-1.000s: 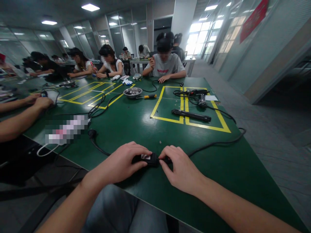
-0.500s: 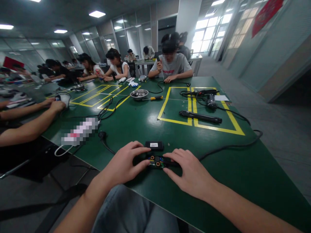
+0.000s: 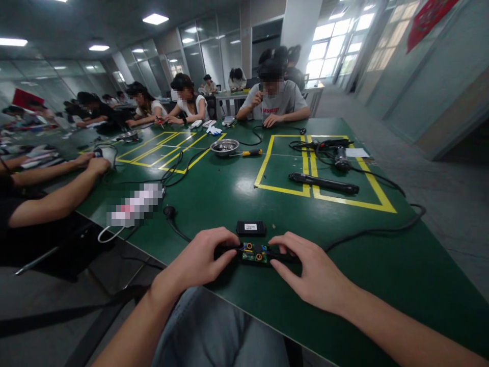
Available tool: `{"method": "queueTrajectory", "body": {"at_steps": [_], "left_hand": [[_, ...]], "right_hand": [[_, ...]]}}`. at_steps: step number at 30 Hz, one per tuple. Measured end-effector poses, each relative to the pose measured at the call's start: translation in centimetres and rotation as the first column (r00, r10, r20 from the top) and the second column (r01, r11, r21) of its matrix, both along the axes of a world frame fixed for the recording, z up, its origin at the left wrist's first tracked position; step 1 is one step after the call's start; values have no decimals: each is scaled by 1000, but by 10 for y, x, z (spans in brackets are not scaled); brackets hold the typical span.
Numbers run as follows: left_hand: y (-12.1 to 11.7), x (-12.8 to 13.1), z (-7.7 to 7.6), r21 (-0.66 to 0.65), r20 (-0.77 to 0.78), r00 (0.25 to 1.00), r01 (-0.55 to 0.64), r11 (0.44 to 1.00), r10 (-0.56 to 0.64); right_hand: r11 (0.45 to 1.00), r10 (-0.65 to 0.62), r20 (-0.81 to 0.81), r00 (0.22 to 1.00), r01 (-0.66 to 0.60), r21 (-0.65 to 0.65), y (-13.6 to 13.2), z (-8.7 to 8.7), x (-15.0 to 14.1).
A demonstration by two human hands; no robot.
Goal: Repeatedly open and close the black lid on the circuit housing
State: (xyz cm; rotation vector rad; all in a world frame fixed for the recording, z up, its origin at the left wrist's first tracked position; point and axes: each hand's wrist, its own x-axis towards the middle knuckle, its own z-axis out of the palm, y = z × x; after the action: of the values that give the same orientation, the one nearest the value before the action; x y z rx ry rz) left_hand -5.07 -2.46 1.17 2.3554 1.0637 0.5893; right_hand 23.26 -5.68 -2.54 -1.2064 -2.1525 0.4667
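Note:
A bared green circuit board (image 3: 255, 253) with two copper coils sits in a dark lower casing near the table's front edge. Its black cover (image 3: 251, 228), bearing a white label, lies just behind it. My left hand (image 3: 208, 255) is at the board's left end, thumb and fingers closed about the black power cord (image 3: 184, 236) where it enters. At the right end, my right hand (image 3: 305, 265) has thumb and fingers spread on either side of the other black cable (image 3: 367, 234), fingertips close to the board's corners. Whether they touch it, I cannot tell.
Beyond lie a metal bowl (image 3: 224, 147), a yellow-handled screwdriver (image 3: 252, 153), a black rod-shaped tool (image 3: 324, 183) and a corded black tool (image 3: 332, 145) within yellow tape. A blurred-out power strip (image 3: 135, 205) is at left, near a co-worker's hands (image 3: 97, 162). Another person (image 3: 273, 102) sits opposite.
The black cover has come off the casing and lies behind it, exposing the circuit board. Both hands have shifted outward to the board's ends. The view has turned slightly left.

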Motion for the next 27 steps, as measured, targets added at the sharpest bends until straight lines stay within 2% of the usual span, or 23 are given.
{"method": "queueTrajectory", "body": {"at_steps": [5, 8, 11, 13, 16, 18, 21, 23, 27], "left_hand": [[0, -7, -4, 3, -30, 999, 16, 1000, -16], [3, -6, 2, 49, -104, 994, 32, 998, -27], [13, 6, 8, 125, -126, 992, 33, 992, -17], [25, 19, 6, 158, -103, 995, 7, 987, 9], [41, 34, -1, 126, -149, 989, 8, 992, 11], [44, 37, -3, 98, -156, 987, -7, 995, 22], [32, 30, 1, 107, -53, 998, -28, 994, 34], [18, 23, 6, 87, 2, 1000, 28, 996, -29], [1, 17, 5, 28, -27, 987, 158, 987, -157]], "right_hand": [[999, 28, -29, 999, -28, -15, 1, 0, 1], [1000, 23, -29, 999, -23, 11, 2, -2, 0], [999, 17, -32, 999, -15, 41, 2, -2, -2], [999, 13, -24, 1000, -12, 47, 2, -1, -3], [999, 5, 5, 1000, -5, 40, 1, 1, -4], [1000, -14, 15, 1000, 14, 28, 1, 2, -4], [999, -47, 12, 999, 47, -11, 0, 2, -6], [997, -64, 9, 998, 64, -35, 0, 1, -7], [997, -67, 8, 998, 68, -44, 0, 1, -9]]}}
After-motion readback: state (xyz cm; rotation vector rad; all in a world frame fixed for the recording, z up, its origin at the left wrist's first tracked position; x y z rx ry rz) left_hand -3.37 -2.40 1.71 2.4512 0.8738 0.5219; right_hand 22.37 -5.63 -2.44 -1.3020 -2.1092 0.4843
